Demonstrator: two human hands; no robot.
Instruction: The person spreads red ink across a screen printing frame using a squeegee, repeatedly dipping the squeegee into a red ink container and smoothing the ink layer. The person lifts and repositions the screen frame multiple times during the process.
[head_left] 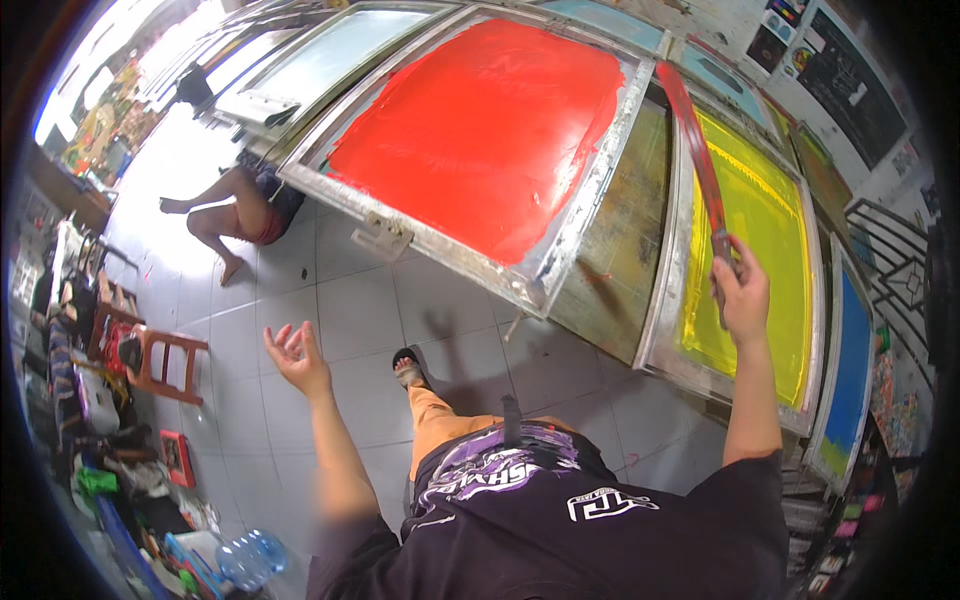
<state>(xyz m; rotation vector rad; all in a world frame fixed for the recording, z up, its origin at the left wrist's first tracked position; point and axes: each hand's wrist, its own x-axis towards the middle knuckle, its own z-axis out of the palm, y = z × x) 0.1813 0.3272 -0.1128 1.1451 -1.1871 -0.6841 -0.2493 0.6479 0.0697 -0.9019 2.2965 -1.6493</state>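
My right hand (743, 295) is closed round the handle of a long, flat ink spatula (702, 160). Red ink coats its blade, which points up and away over the gap beside the screens. My left hand (302, 362) hangs in the air over the floor, fingers spread and holding nothing. In front of me a printing screen (480, 130) in a pale, worn frame is covered with wet red ink, and it tilts over a stained board (622, 225). At the right, under the spatula and my right hand, lies a screen with yellow ink (745, 240).
A screen with blue (848, 340) stands at the far right, near a black metal rack (890, 270). More screens line the back. A person (240, 210) with bare legs is low on the tiled floor (350, 300) at left. Nearby are a brown stool (165, 360) and a clear bottle (250, 558).
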